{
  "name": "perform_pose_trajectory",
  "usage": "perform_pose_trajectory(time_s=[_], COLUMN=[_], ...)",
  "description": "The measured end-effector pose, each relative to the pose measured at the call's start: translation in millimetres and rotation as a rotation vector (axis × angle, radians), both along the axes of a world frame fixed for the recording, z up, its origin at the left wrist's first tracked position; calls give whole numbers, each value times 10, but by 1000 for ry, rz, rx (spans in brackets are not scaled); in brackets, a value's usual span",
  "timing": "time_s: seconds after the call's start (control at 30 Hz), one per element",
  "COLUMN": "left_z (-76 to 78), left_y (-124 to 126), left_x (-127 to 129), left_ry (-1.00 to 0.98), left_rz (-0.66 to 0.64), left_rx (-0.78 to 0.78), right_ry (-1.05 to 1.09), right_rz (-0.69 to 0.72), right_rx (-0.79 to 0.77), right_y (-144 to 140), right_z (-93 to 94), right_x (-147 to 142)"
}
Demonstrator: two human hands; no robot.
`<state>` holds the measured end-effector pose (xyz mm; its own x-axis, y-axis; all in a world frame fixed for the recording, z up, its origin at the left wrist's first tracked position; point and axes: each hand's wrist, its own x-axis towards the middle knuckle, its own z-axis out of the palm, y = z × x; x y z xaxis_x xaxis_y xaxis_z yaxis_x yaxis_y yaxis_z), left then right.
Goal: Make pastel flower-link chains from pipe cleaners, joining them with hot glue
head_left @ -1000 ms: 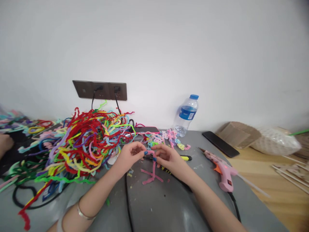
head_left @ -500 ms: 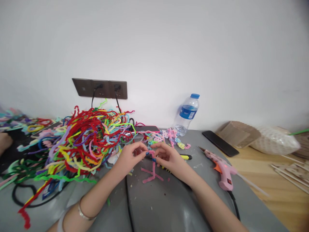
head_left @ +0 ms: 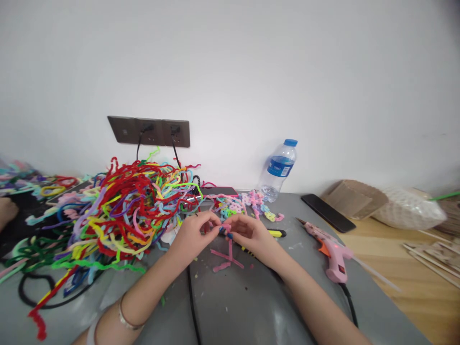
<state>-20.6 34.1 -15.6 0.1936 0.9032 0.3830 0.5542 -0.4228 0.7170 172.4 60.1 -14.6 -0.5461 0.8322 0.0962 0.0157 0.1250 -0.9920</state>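
A pink pipe cleaner [head_left: 226, 227] is pinched at its bent upper part between the fingertips of both hands. My left hand [head_left: 197, 235] closes on it from the left, and my right hand [head_left: 252, 235] from the right, fingertips almost touching. A straight tail of it points down over the table. Under the tail lie loose pink pipe cleaner pieces, including a short one [head_left: 222, 267]. Just behind my right hand is a yellow-and-black cutter [head_left: 276, 233], partly covered. The fingers hide the exact shape of the bend.
A big tangle of colourful pipe cleaners [head_left: 132, 206] spreads to the left. A water bottle [head_left: 280, 167] leans against the wall, with twisted pastel pieces [head_left: 257, 201] nearby. On the right lie a black phone [head_left: 327, 213] and a pink glue gun [head_left: 336, 261]. Another person's hand [head_left: 7, 211] shows far left.
The top of the pink pipe cleaner has been bent further and is now more bunched between my fingertips. Its lower end hangs straighter, separate from the short piece on the table.
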Motion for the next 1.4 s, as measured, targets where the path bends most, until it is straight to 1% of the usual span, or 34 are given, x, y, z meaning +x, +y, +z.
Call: perform_pose_trajectory(time_s=[0.23,0.5,0.73,0.87,0.97,1.1,1.2,1.4], left_z=[18,17,-11,-9,3,-2,-22,-37], left_y=[-13,-23,-14,-15,-44,-94,-103,-72], left_x=[15,28,25,32,64,105,110,96], left_ry=[17,5,-3,-33,-28,43,72,37], left_rz=[-1,-23,-17,-15,-57,-143,-183,-164], left_rx=[42,57,50,-11,-76,-106,-66,73], right_ry=[14,31,66,166,285,385,393,360], right_rz=[-96,-140,-189,-319,-416,-453,-456,-452], right_rx=[-44,-116,-106,-103,-167,-252,-254,-238], right_y=[15,46,14,17,24,14,4,13], right_z=[-42,-64,-20,0,18,47,54,37], right_x=[-37,-29,-43,-29,-24,-33,-39,-36])
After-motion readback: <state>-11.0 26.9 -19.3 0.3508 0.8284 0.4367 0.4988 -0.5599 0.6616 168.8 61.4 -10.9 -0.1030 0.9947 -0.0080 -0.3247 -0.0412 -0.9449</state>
